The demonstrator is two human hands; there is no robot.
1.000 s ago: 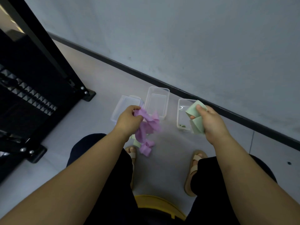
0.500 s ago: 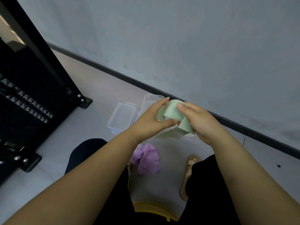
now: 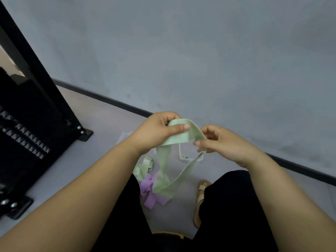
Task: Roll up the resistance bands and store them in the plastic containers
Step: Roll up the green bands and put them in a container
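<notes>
Head view: a seated person holds a pale green band [image 3: 181, 138] up at the centre of the frame, the left hand [image 3: 157, 132] pinching one end between thumb and fingers, the right hand [image 3: 221, 142] closed on the band a little way along at 3 o'clock. The rest of the band hangs in a long loop toward 6 o'clock, its low end touching a crumpled purple band [image 3: 151, 194] on the floor [image 3: 87, 160] between the person's knees. A second green band [image 3: 143, 167] lies folded just beside the purple one, at 10 o'clock from it. One clear plastic container [image 3: 182, 155] shows only as a corner and rim behind the hanging loop, near the wall; a lid or another container [image 3: 125, 136] peeks out behind the left wrist. A sandalled foot [image 3: 200, 202] rests at 5 o'clock. The step in hand appears to be straightening the green band before rolling; the next move likely calls for flattening its end and winding it tightly, keeping the trailing loop free of the purple band.
</notes>
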